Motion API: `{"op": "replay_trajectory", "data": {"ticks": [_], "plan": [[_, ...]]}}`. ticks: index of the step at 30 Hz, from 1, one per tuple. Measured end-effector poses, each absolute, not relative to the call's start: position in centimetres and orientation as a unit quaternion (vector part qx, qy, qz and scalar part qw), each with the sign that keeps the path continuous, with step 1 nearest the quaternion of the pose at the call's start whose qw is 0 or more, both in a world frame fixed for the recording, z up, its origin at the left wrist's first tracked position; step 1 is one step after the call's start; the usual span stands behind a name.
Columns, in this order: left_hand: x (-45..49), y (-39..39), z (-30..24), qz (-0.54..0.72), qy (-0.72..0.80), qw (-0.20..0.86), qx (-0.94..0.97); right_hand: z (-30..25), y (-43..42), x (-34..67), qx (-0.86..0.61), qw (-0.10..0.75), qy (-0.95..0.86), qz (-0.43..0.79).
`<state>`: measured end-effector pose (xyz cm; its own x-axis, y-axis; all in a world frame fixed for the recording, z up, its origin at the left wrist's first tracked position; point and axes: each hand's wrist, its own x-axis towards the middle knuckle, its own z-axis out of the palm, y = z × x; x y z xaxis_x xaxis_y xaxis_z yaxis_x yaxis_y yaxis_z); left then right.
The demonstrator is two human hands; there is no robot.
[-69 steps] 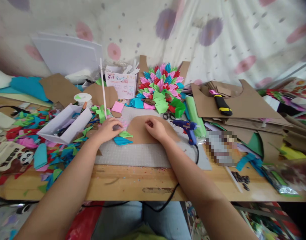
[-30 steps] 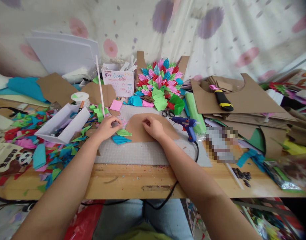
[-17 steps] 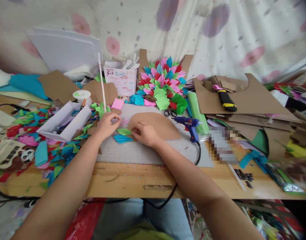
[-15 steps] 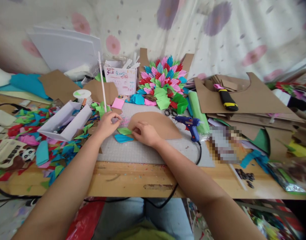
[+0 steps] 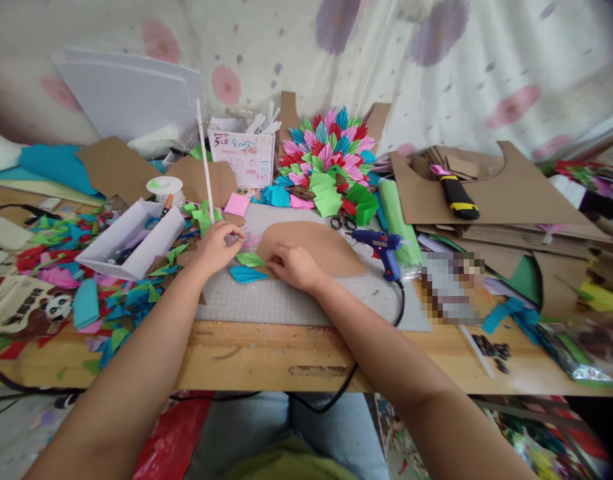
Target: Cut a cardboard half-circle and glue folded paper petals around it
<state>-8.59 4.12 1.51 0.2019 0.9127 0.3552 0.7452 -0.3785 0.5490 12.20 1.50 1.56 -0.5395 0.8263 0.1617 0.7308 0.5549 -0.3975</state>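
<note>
Since the earliest view, the right hand (image 5: 296,265) had shifted from the middle of the brown, dome-shaped cardboard piece (image 5: 321,248) to its left end, close to two pleated paper leaves. Its fingers were bent with the thumb near the forefinger; whether they pinched anything, I could not tell. The left hand (image 5: 213,250) had stayed in much the same place, fingers and thumb curved toward each other just left of the leaves, and I could not tell if something small sat between them.

Both leaves lay at the left end of the cardboard — the bright green, pointed leaf of crepe-like paper (image 5: 251,259) reaching its edge, the turquoise-blue, fan-ribbed leaf (image 5: 247,275) just below it. The cardboard itself lay flat on a grey, gridded cutting mat (image 5: 286,307), partly covered by the right hand.

To the right of the cardboard stood a blue glue gun with a black cord (image 5: 381,245), and behind it was a cluster of pink, red, blue and green paper petals (image 5: 331,143). An open, white, oblong box (image 5: 131,257) sat among coloured paper scraps on the left — well apart from the cardboard.
</note>
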Motion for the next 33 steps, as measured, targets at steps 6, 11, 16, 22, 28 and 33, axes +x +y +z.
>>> {"op": "replay_trajectory", "data": {"ticks": [6, 11, 16, 22, 28, 33], "plan": [[-8.46, 3.93, 1.75, 0.324, 0.535, 0.139, 0.768, 1.53, 1.46, 12.12, -0.454, 0.166, -0.866, 0.125], [-8.48, 3.95, 1.77, 0.323, 0.528, 0.136, 0.773, 1.40, 1.46, 12.05, -0.456, 0.171, -0.865, 0.122], [-8.44, 3.88, 1.97, 0.314, 0.542, 0.139, 0.767, 1.35, 1.51, 12.00, -0.461, 0.173, -0.861, 0.127], [-8.39, 3.85, 2.24, 0.320, 0.533, 0.123, 0.773, 1.22, 1.57, 12.06, -0.450, 0.202, -0.857, 0.151], [-8.32, 3.81, 2.30, 0.318, 0.540, 0.120, 0.770, 1.23, 1.47, 11.99, -0.464, 0.192, -0.853, 0.140], [-8.40, 3.81, 2.30, 0.327, 0.540, 0.120, 0.766, 1.25, 1.40, 11.94, -0.462, 0.201, -0.851, 0.146]]}}
